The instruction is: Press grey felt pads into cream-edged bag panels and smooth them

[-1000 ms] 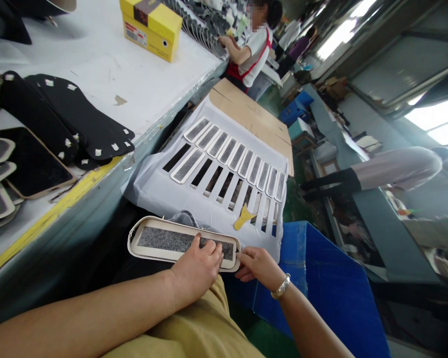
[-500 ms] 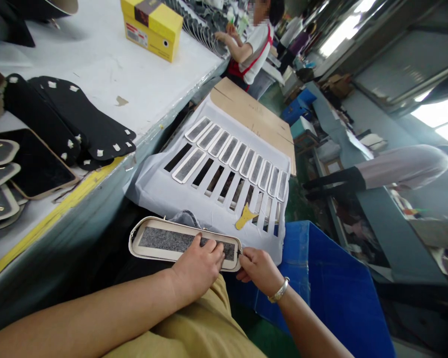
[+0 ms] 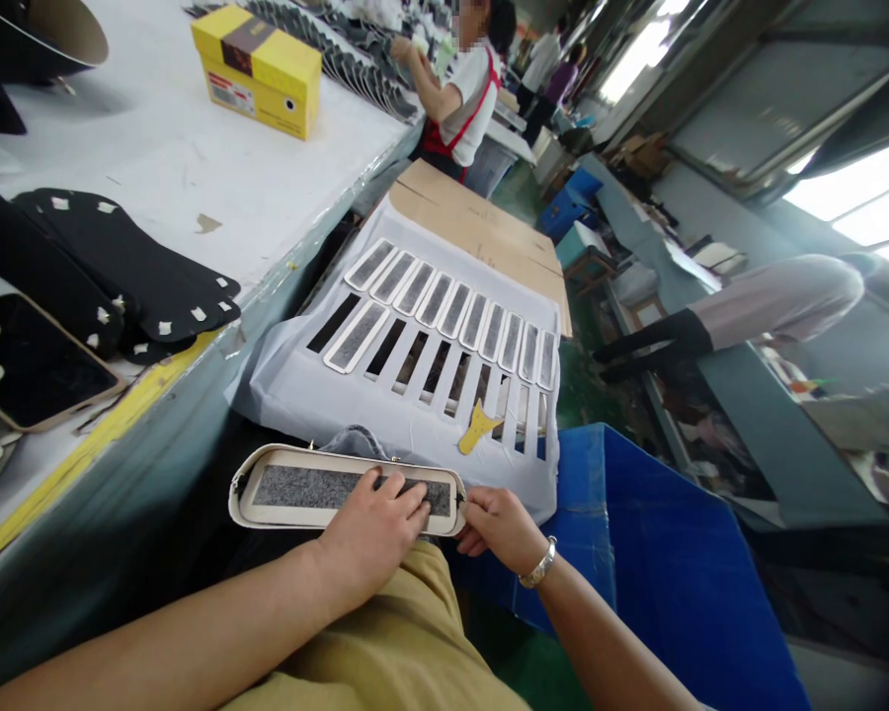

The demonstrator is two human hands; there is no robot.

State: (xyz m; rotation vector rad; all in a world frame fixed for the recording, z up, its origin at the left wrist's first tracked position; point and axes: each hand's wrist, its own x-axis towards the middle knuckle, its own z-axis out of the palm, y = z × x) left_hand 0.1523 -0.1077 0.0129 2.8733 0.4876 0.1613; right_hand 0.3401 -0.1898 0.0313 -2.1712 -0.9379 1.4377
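A long cream panel [image 3: 282, 509] with a grey felt strip in its middle lies across my lap. My left hand [image 3: 374, 528] presses flat on the felt near its right end. My right hand [image 3: 500, 525], with a metal watch on the wrist, pinches the panel's right tip. Beyond it lies a white sheet [image 3: 303, 380] with a row of slots, and several grey felt strips [image 3: 451, 311] in white frames rest on it. A small yellow scrap [image 3: 478, 427] sits on the sheet.
A white workbench [image 3: 193, 158] on the left carries black cut pieces [image 3: 140, 272], a yellow box [image 3: 256, 67] and grey pads. A blue crate [image 3: 659, 573] stands at my right. Cardboard [image 3: 481, 222] lies behind the sheet. A person in white and red works further along.
The view has swung slightly right and down, so everything sits further left. My hands keep the same hold on the cream panel.
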